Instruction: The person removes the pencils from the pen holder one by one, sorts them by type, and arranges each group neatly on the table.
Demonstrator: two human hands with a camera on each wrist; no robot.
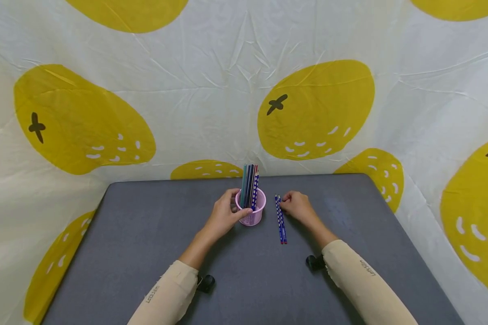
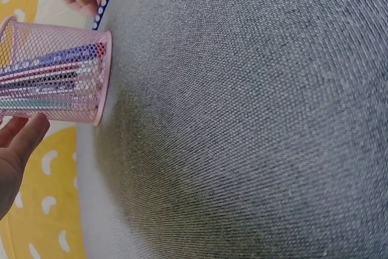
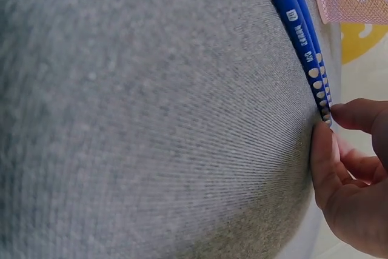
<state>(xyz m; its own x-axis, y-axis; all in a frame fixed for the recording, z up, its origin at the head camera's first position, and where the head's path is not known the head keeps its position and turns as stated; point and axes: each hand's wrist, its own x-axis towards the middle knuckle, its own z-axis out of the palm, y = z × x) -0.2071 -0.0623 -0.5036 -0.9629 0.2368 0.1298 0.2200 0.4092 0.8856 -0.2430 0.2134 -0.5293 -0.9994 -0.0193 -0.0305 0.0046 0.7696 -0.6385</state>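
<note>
A pink mesh pencil cup (image 1: 250, 219) stands upright on the table, holding several pencils (image 1: 249, 186), some dark, some teal, one blue with white dots. My left hand (image 1: 223, 212) grips its left side, thumb at the front of the rim and fingers behind. To the right of the cup, two blue dotted pencils (image 1: 280, 221) with red ends lie side by side on the tabletop. At their far ends, my right hand (image 1: 296, 205) pinches a pencil (image 3: 303, 40) between thumb and fingertips; whether both pencils are in the pinch is unclear.
The grey cloth-covered table (image 1: 146, 234) ends just behind the cup. Beyond it hangs a white curtain (image 1: 211, 117) with yellow fruit prints. A black wrist camera (image 1: 206, 283) sits below the left sleeve, another black camera (image 1: 315, 262) by the right sleeve.
</note>
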